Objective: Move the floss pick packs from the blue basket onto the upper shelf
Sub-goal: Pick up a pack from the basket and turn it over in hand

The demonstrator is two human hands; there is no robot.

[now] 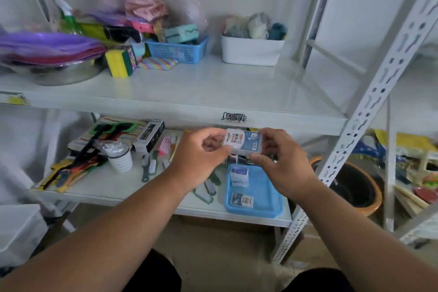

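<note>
On the lower shelf [113, 187] the blue basket [265, 201] holds two floss pick packs, one near its front [241, 199] and one at the back [239, 174]. Above it, the left hand [201, 156] and right hand [282, 163] both pinch a third floss pick pack [244, 142], a clear box with a blue and white label; fingers cover its ends and the print is too small to read. Beyond, the upper shelf [213, 87] lies bare in front.
</note>
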